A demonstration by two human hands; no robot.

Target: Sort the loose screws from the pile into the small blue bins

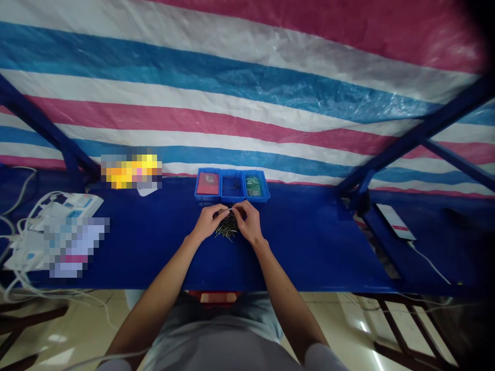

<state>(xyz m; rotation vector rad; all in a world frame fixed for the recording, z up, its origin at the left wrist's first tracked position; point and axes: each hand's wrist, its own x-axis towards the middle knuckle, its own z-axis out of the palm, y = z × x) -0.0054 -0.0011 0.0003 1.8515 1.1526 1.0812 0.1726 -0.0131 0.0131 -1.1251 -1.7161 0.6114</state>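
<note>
the left hand (211,219) and right hand (248,220) are pinching a slim piece (230,209) at the twelve o'clock edge of the pin heap (226,230); loosening grips could be dropping it there!

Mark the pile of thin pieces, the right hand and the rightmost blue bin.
Pile of thin pieces (226,228), head view: heap's middle.
Right hand (249,220), head view: back of hand.
Rightmost blue bin (258,199), head view: front wall.

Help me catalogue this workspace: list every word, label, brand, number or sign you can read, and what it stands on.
No readable text anywhere.
Pixelated: the yellow item and the pale item at left.
Too small or blurred: any marks on the white power strip, the phone or the red piece.
</note>
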